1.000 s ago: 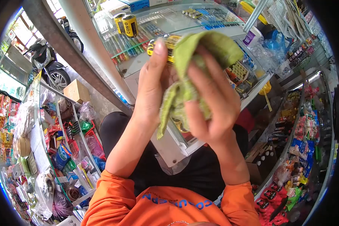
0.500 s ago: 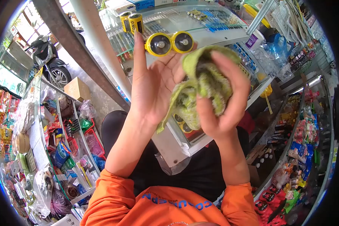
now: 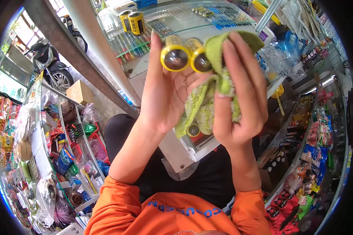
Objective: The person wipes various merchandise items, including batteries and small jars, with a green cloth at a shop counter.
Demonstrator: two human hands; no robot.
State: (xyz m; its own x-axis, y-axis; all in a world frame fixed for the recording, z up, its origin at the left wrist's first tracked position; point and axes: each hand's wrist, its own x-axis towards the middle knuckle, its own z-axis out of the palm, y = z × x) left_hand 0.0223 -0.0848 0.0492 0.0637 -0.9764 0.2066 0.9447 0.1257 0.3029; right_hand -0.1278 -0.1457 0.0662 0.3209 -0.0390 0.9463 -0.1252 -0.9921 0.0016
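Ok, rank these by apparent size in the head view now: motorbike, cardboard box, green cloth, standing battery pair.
1. Green cloth
2. Motorbike
3. Cardboard box and standing battery pair: they look too alike to rank.

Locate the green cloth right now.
Head view, right of center: the green cloth is in the right hand, beside the two yellow batteries held in the left hand.

Left hand point(image 3: 164, 94) palm-up, right hand point(image 3: 243, 102) curled, 2 forearms raised.
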